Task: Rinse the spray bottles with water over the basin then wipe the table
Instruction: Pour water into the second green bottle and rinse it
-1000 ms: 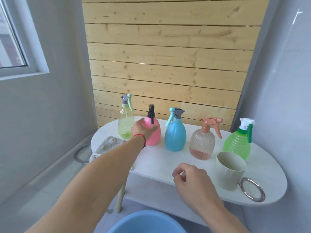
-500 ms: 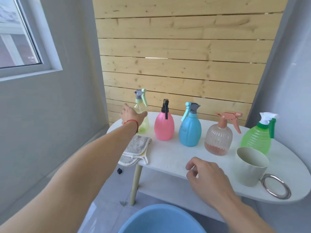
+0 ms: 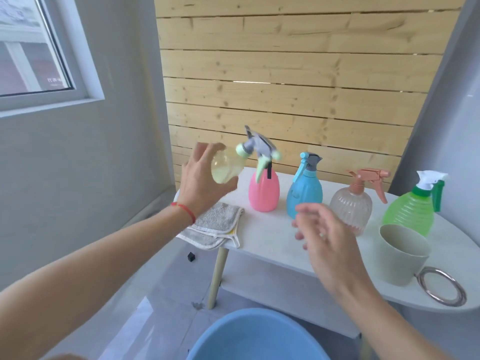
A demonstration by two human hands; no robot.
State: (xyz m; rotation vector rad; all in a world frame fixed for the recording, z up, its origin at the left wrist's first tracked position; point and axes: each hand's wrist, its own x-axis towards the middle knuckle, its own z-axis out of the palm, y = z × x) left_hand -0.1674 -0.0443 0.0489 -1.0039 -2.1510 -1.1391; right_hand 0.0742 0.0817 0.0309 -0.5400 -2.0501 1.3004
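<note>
- The person's left hand [image 3: 201, 181] grips a pale yellow translucent spray bottle [image 3: 226, 167] by its round body, lifted clear of the table and tilted so its grey and mint trigger head points right.
- The right hand [image 3: 328, 239] hovers above the table's front edge, fingers loosely spread and holding nothing; it is blurred.
- On the white oval table [image 3: 267, 235] four bottles stand upright in a row: a pink plastic spray bottle [image 3: 263, 194], a blue ribbed spray bottle [image 3: 305, 194], a clear ribbed spray bottle with a salmon trigger [image 3: 350, 206], and a green translucent spray bottle with a white top [image 3: 410, 210].
- A grey folded cloth [image 3: 215, 227] lies on the table's left end, draping over the edge.
- A pale green cup [image 3: 401, 254] sits near the right front, with a metal ring [image 3: 441, 285] just beside it.
- A round blue plastic basin [image 3: 257, 336] sits on the floor below the hands.
</note>
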